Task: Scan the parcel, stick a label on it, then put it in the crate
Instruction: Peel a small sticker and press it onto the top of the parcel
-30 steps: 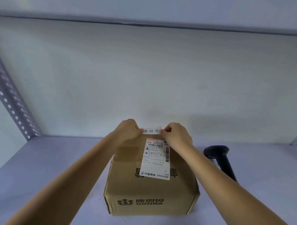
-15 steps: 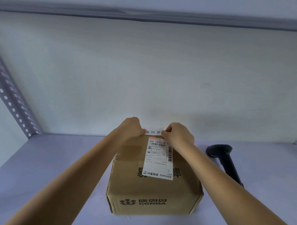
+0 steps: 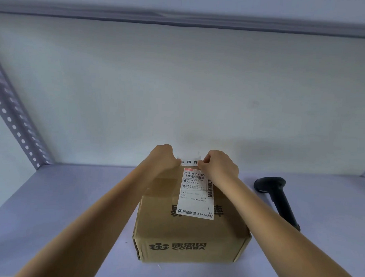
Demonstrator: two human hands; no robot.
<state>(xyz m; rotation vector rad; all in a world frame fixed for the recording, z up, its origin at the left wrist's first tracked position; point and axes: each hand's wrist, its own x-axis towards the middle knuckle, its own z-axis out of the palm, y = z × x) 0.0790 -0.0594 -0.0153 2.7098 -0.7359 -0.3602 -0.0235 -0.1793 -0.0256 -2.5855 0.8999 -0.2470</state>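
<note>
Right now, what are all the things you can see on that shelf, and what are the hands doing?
Cardboard parcel: one, brown, printed CONBA, standing mid-shelf.
Shipping label: one, white with barcodes, stuck on the parcel's top.
Small label strip: one, white with black characters, held at the parcel's far top edge.
Barcode scanner: one, black, lying on the shelf to the right of the parcel.
Shelf board: one, pale lilac-grey, under everything.
Perforated upright: one, grey metal, at the left.
Wall: white, behind the shelf.
Left hand: fingers pinching the strip's left end.
Right hand: fingers pinching the strip's right end.
</note>
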